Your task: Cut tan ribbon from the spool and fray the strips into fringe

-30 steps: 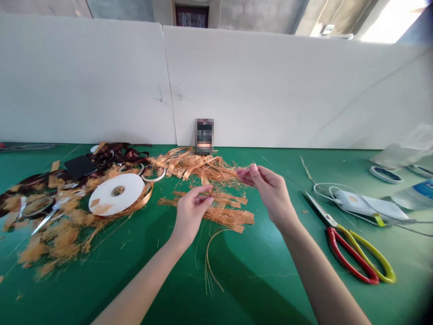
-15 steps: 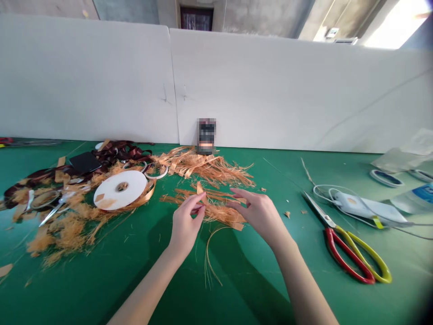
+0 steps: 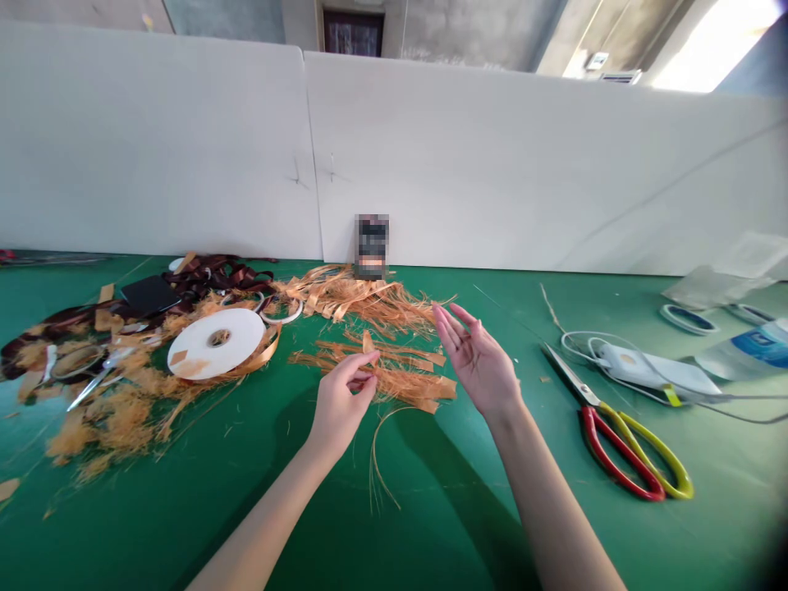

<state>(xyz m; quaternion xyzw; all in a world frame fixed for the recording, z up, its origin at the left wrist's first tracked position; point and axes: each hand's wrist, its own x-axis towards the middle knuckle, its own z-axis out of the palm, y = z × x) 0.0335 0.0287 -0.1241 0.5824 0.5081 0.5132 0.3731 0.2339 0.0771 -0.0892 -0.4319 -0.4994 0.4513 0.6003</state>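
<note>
Ribbon strip (image 3: 368, 342) — long axis near upright — is pinched at its lower end in your left hand (image 3: 340, 404); your right hand (image 3: 478, 361), apart to its right, has fingers spread, empty.

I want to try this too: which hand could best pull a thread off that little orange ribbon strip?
Probably the right hand: it hovers open and empty beside the small frayed orange ribbon strip, which the left hand pinches.

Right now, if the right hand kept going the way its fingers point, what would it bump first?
Most likely the heap of frayed orange ribbon strands just beyond it. The right hand is open, aimed away and leftward. Height is unclear, so it could pass above the heap.
</note>
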